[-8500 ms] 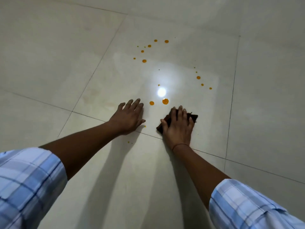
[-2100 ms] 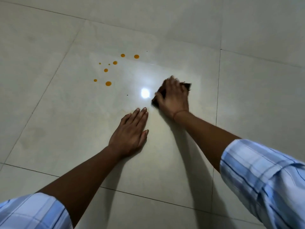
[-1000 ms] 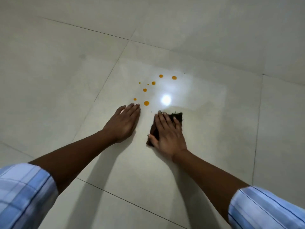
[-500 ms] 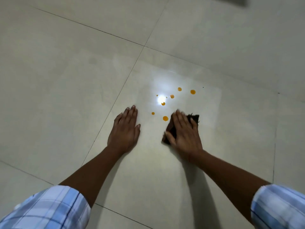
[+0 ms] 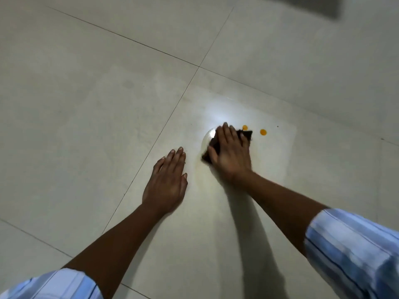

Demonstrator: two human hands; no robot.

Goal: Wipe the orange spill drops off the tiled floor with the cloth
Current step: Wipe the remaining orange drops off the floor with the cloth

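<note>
My right hand [image 5: 230,154] presses flat on a dark brown cloth [image 5: 245,134] against the pale tiled floor [image 5: 86,104]; most of the cloth is hidden under the palm. Two orange drops lie just beyond the cloth's far corner, a small drop [image 5: 244,127] and a larger drop [image 5: 263,132]. A faint yellowish smear [image 5: 197,167] marks the tile left of the cloth. My left hand [image 5: 167,182] rests flat on the floor with fingers together, holding nothing, a short way left of the right hand.
A bright lamp reflection [image 5: 212,131] glares on the tile at my right fingertips. Grout lines [image 5: 164,128] run diagonally across the floor. A dark shape [image 5: 319,5] shows at the top right edge.
My right hand has pushed the cloth forward over the nearer drops; those drops no longer show and a faint smear is left. The left hand stays planted. The camera has shifted left.
</note>
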